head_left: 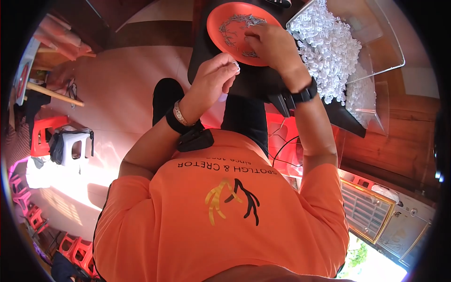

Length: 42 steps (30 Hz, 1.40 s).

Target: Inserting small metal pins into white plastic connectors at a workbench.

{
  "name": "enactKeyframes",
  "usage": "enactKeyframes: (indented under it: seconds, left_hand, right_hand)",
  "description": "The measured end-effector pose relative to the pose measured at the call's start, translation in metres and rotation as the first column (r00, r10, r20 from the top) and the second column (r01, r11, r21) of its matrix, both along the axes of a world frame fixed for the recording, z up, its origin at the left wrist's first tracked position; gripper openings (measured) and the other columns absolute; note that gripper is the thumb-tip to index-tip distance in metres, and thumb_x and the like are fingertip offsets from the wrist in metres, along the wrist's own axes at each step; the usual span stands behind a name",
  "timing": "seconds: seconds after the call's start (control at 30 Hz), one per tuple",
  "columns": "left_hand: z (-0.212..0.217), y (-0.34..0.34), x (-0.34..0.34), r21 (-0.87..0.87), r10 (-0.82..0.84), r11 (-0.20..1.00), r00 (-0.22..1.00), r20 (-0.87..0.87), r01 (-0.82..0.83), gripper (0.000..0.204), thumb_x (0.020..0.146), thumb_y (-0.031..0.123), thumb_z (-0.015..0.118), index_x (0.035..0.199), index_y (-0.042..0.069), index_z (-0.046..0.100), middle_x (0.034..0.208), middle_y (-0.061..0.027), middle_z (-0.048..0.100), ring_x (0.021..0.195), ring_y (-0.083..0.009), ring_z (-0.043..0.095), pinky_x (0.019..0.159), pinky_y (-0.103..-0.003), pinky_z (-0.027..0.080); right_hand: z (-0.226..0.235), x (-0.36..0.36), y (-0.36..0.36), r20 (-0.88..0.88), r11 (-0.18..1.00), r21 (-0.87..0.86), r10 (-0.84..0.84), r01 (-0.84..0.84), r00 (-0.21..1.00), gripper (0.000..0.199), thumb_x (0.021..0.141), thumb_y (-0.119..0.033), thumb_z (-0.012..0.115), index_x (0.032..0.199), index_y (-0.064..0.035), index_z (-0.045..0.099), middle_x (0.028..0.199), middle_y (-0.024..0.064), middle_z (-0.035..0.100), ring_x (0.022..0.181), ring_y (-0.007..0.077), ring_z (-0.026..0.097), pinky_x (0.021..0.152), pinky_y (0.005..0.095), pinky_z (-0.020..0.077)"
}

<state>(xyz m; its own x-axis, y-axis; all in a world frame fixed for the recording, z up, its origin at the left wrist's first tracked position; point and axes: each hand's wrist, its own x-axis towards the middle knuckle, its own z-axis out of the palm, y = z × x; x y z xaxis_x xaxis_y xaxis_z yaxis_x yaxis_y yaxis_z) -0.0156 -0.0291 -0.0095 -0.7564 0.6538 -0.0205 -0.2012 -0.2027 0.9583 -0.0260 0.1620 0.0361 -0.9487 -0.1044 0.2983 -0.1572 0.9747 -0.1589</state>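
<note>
My left hand [213, 77] is closed, pinching a small white plastic piece [237, 67] between thumb and forefinger, just short of an orange-red plate [213, 29]. Thin grey metal pins [229, 29], like small nails, lie scattered over that plate. Over its right side reaches my right hand [276, 47], fingers bent together down among the pins. Whether a pin sits between those fingertips is too small to tell. To the right spreads a large heap of small white plastic pieces [324, 51], apparently the same kind as the one in my left hand.
The heap spills from a clear plastic bin [392, 40] onto a dark tabletop [253, 82]. A red stool [286, 150] with a black cable stands below the table. Off to the left are another red stool [44, 131] and a white stool [75, 143] with a black bag.
</note>
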Motion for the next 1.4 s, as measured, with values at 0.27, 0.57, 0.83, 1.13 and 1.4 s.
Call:
enactKeyframes:
  seconds: [0.27,0.57,0.83,1.13,1.4]
  left_hand:
    - [-0.011,0.000,-0.002,0.078,-0.072,0.994,0.997,-0.024,0.074,0.016,0.089,0.019,0.048,0.082,0.005,0.052,0.061,0.0008,0.048,0.051,-0.0048,0.041,0.046,-0.019,0.029]
    - [-0.005,0.002,0.001,0.060,-0.043,0.997,0.998,0.038,0.041,0.014,0.085,0.013,0.050,0.076,0.003,0.050,0.059,-0.0006,0.047,0.051,-0.0067,0.043,0.047,-0.022,0.034]
    - [-0.001,-0.002,0.002,0.045,-0.010,0.999,1.000,0.025,0.009,0.017,0.088,0.020,0.048,0.080,0.006,0.052,0.061,0.0016,0.048,0.050,-0.0050,0.042,0.044,-0.019,0.029]
    - [0.013,0.006,0.011,0.000,0.077,0.997,0.997,-0.031,-0.077,0.020,0.087,0.021,0.053,0.080,0.002,0.053,0.060,0.0008,0.046,0.052,-0.0055,0.040,0.049,-0.020,0.031]
    - [0.008,0.010,0.024,-0.008,0.041,0.999,0.983,-0.180,-0.043,0.020,0.091,0.023,0.049,0.084,0.004,0.052,0.060,0.0014,0.045,0.052,-0.0030,0.037,0.044,-0.018,0.026]
  right_hand:
    - [-0.019,-0.037,-0.012,0.096,0.935,0.348,-0.102,0.062,0.990,0.020,0.081,-0.025,0.057,0.089,-0.0121,0.069,0.083,0.0136,0.066,0.077,0.0311,0.064,0.068,0.0426,0.0511]
    - [-0.023,-0.054,-0.008,0.143,0.969,0.248,-0.021,-0.015,0.989,0.021,0.077,-0.016,0.052,0.090,-0.0084,0.067,0.081,0.0166,0.065,0.078,0.0330,0.063,0.071,0.0429,0.0502]
    - [0.002,-0.013,0.005,0.034,0.992,-0.124,0.014,-0.010,0.999,0.017,0.076,-0.008,0.063,0.090,-0.0005,0.064,0.080,0.0187,0.064,0.072,0.0348,0.061,0.064,0.0391,0.0484]
    - [-0.004,0.059,0.005,0.142,0.387,-0.918,0.108,0.090,0.984,0.016,0.090,-0.011,0.057,0.101,-0.0003,0.063,0.083,0.0030,0.063,0.074,0.0091,0.060,0.069,0.0219,0.0511]
    - [-0.019,0.089,-0.028,0.120,0.134,-0.985,0.070,0.110,0.990,0.019,0.089,-0.022,0.063,0.088,-0.0035,0.065,0.072,-0.0007,0.062,0.063,0.0058,0.054,0.058,0.0199,0.0455]
